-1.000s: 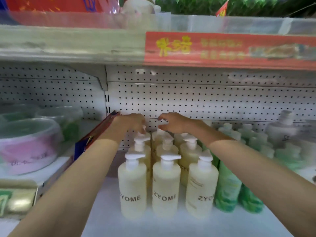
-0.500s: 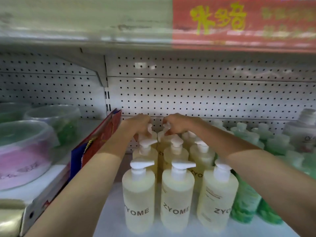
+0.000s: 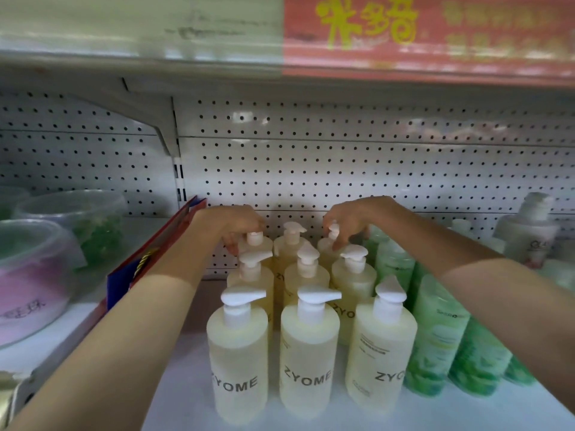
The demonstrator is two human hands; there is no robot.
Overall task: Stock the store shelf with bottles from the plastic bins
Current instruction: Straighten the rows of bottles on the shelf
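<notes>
Nine pale-yellow ZYOME pump bottles (image 3: 308,353) stand upright in a three-by-three block on the white store shelf (image 3: 466,412), each touching or just beside the next.

**Hand state**
- The left hand (image 3: 236,225) reaches to the rear row. Its fingers curl down over the pump head of the back-left ZYOME bottle (image 3: 255,242).
- The right hand (image 3: 351,219) also reaches to the rear row. Its fingertips (image 3: 337,244) pinch the pump head of the back-right ZYOME bottle (image 3: 325,255).
- Both bottles appear to be seated on the shelf against the pegboard (image 3: 311,166). Their bases are hidden, so this is not confirmed.

**Progress (judgement)**
- The block reads as full for this product: three rows, three deep.
- The step in hand is most likely final seating or pump alignment in the rear row.
- The plastic bins are not in view, so remaining stock cannot be assessed.
- Bare shelf remains in front of the block.

**Legible text**
- "ZYOME" is printed in dark capitals on the front-row bottles; the rightmost shows "ZYO" only.
- The green bottles (image 3: 435,337), just beside the block, carry a small label too blurred to read.
- The white bottle (image 3: 525,237) at far right shows letters that look like "OLA".
- The red banner (image 3: 435,35) overhead bears yellow Chinese characters, blurred.
</notes>
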